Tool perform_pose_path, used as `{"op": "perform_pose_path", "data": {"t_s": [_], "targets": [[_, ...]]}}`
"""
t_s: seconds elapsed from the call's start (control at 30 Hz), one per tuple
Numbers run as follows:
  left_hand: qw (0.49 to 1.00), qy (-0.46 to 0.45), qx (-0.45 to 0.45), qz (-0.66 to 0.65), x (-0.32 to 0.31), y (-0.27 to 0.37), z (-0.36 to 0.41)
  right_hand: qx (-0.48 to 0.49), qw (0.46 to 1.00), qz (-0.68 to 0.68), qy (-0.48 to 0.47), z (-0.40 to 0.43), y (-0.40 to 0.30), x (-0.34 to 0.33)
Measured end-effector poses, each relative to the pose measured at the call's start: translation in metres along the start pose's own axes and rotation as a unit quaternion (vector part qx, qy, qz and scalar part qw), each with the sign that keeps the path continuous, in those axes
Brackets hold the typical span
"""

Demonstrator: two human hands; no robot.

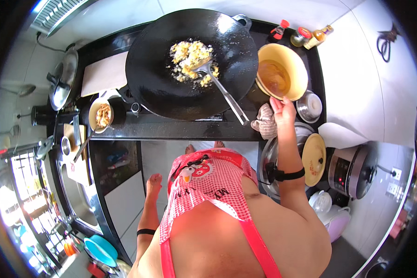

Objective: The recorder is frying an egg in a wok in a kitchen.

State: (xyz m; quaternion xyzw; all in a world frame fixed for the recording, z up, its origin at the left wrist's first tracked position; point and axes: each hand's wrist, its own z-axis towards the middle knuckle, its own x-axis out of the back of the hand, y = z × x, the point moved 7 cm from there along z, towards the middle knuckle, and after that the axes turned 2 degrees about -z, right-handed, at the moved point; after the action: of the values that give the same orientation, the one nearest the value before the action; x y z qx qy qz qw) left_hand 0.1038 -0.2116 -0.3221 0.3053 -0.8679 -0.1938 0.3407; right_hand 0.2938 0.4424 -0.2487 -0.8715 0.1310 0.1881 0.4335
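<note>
My right hand (283, 109) is at the near rim of a yellow pot (297, 71), its fingers on the edge. Amber liquid (274, 78) lies in the pot, which stands beside the wok. A striped cloth (265, 121) sits just left of that hand. The large black wok (153, 87) holds scrambled egg (187, 55) in its middle. A metal spatula (226, 93) rests in the wok, its head in the egg and its handle over the near rim, with no hand on it. My left hand (154, 182) hangs low by my side, fingers curled, nothing visible in it.
A bowl of cooked food pieces (103, 114) and a pale board (104, 74) stand left of the wok. A cleaver (77, 130) lies by the sink (78, 198). Sauce bottles (316, 38) line the back right. A yellow lid (313, 160) and a rice cooker (351, 170) are at right.
</note>
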Motion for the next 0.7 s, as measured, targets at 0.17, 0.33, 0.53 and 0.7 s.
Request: {"op": "perform_pose_path", "data": {"t_s": [0.17,0.33,0.53,0.7], "targets": [[0.999,0.021,0.036,-0.024,-0.012,-0.021,-0.030,0.006,1.000,-0.007,0.006,0.040,-0.027,-0.003],[0.989,0.050,0.136,-0.042,-0.016,-0.075,-0.068,-0.001,0.996,-0.004,-0.092,0.096,-0.039,0.001],[0.985,0.080,0.153,-0.008,-0.019,-0.067,-0.079,-0.014,0.993,0.013,-0.116,0.149,-0.086,0.043],[0.989,0.094,0.111,-0.010,-0.013,-0.050,-0.080,0.002,0.995,-0.038,-0.093,0.121,-0.078,0.030]]}}
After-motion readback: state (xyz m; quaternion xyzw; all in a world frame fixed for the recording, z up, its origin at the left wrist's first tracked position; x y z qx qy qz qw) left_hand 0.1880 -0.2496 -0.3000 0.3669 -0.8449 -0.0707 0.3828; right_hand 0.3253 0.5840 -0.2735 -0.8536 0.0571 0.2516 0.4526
